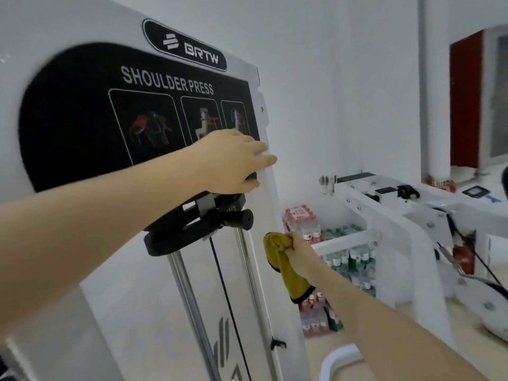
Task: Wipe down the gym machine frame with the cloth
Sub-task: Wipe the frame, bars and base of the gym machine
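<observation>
The white gym machine frame stands upright in front of me, with a black "SHOULDER PRESS" panel on its face. My left hand rests flat on the panel's lower right corner, fingers straight and reaching onto the white edge. Lower down, my right hand grips a bunched yellow cloth with a black hem. The cloth hangs right beside the frame's right edge; whether it touches the frame I cannot tell.
A black bracket with a knob and chrome guide rods sit under the panel. Packs of water bottles stand by the wall to the right. Another white machine is at right, and a red cabinet is behind it.
</observation>
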